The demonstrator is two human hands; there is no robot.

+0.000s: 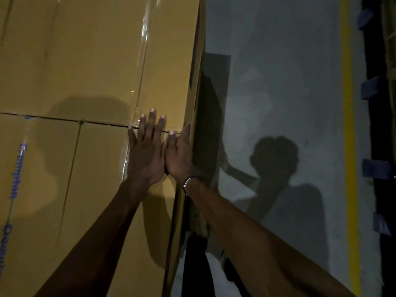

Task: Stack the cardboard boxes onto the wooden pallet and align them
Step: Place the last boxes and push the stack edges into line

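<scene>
Filling the left of the frame: stacked cardboard boxes [85, 61], cut off at its edges. At centre, left hand [147, 151] pressed flat, fingers straight. Beside it, right hand [179, 155] flat against the stack's edge, gripping nothing. Pallet hidden; blue print [18, 171] unreadable.

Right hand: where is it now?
Head view, centre: the right hand lies flat at the right edge of the cardboard boxes, beside the left hand, fingertips near the seam between two boxes.
</scene>
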